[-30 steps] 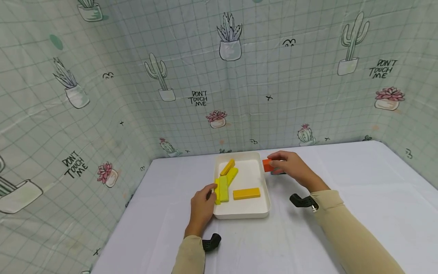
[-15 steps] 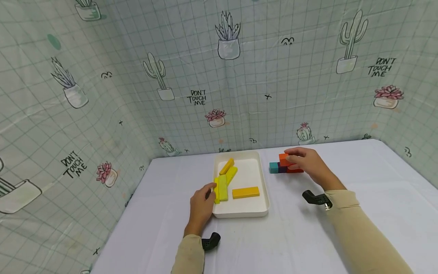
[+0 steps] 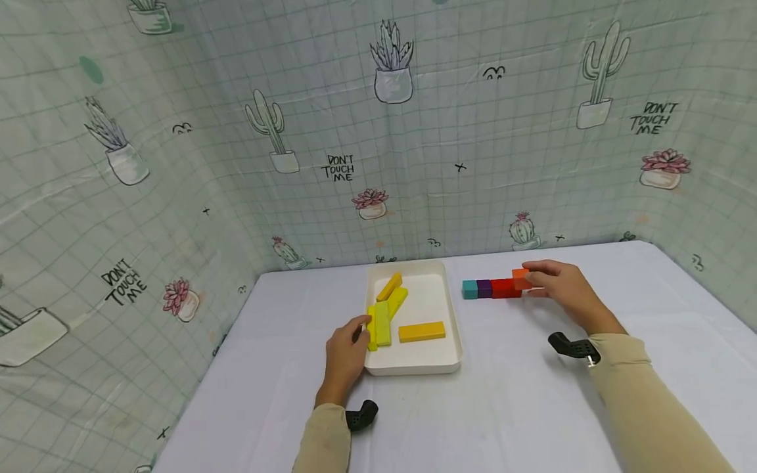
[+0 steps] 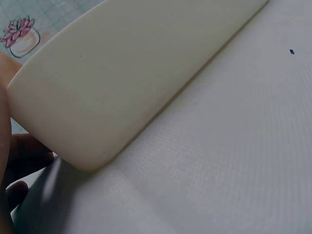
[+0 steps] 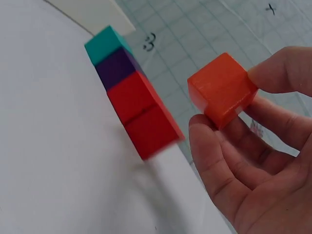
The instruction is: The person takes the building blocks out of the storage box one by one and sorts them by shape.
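My right hand [image 3: 568,293] pinches an orange cube [image 5: 222,87] between thumb and fingers, just past the right end of a row of cubes. That row runs from a teal cube [image 3: 470,290] through a purple cube [image 3: 484,289] to two red cubes [image 3: 503,288], side by side on the table. In the right wrist view the orange cube hangs apart from the nearer red one. At the left side of a white tray [image 3: 412,368], my left hand [image 3: 345,358] grips the wall with its fingertips over the rim. The left wrist view shows the tray's outer wall [image 4: 112,83] and some fingers by its corner.
Several long blocks lie in the tray: a yellow-orange one [image 3: 422,332] across the front, a lime one [image 3: 383,323] and others piled along the left. White cloth [image 3: 473,420] covers the table. A cactus-print curtain [image 3: 426,131] rises behind and to the sides.
My right hand has carried the orange cube rightward, from beside the tray along the cube row to its right end. The row now shows fully. My left hand has stayed at the tray.
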Demonstrator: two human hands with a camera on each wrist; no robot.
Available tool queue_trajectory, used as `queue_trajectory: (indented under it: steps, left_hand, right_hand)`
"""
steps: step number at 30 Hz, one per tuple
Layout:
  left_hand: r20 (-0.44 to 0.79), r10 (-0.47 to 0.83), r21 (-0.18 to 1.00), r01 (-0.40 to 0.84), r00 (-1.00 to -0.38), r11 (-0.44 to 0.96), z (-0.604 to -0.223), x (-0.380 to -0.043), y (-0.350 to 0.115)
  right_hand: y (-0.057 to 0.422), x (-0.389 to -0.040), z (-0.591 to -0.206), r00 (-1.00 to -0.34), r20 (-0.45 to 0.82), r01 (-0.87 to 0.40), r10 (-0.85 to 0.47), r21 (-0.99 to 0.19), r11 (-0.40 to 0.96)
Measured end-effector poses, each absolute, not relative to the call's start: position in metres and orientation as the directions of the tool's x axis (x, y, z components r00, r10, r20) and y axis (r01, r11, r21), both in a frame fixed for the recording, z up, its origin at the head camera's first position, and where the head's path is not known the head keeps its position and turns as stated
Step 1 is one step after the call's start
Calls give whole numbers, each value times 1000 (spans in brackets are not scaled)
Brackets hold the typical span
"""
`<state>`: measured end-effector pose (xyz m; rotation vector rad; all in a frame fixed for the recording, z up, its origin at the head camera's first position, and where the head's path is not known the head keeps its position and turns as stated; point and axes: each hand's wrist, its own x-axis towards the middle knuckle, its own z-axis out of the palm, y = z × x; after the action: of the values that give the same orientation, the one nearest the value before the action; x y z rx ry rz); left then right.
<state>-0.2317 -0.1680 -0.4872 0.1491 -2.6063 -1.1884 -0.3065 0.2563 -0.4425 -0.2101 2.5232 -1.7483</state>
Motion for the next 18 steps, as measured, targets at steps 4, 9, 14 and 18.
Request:
queue_trajectory:
  steps: [4, 9, 14, 18]
  left_hand:
    - [200, -213, 747, 8, -956, 665, -488, -230, -171]
    - [201, -214, 751, 10, -956, 661, -488, -229, -172]
    - [189, -218, 761, 2, -958, 649, -487, -230, -170]
    - [189, -212, 761, 7, -959, 649, -485, -231, -167]
  right_hand:
    - [267, -307, -451, -995, 22, -55, -96, -932, 357]
    - [273, -307, -457, -998, 23, -43, -64, -942, 333]
    - [278, -311, -461, -998, -4, -20, -69, -940, 340]
    - [281, -312, -464, -997, -45, 13, -68, -913, 408]
